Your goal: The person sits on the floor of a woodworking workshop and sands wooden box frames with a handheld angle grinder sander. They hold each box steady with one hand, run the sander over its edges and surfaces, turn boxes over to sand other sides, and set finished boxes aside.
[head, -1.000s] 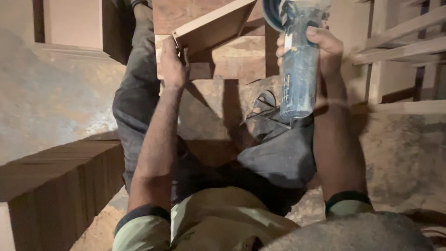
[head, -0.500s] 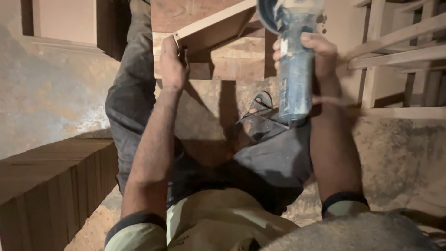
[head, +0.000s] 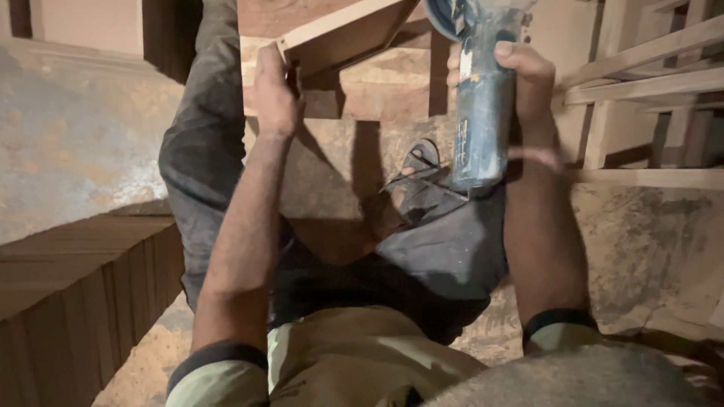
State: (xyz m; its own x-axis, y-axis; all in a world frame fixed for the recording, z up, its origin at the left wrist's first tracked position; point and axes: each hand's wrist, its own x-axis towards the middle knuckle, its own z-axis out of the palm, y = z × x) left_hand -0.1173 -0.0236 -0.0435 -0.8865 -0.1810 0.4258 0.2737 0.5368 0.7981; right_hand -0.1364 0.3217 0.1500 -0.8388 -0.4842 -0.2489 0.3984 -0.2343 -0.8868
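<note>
While the left hand (head: 275,90) stays clamped on the wooden board (head: 343,34), the right hand (head: 520,79), gripping the blue angle grinder (head: 479,113), has edged slightly closer beside it.

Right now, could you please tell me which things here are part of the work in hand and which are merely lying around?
In use:
- blue handheld angle grinder, gripped by the right hand
- flat light-brown wooden board, steadied at its corner by the left hand

Lying about:
- stack of brown wooden boards, lower left
- pale wooden frame, right
- sawdust-covered floor
</note>
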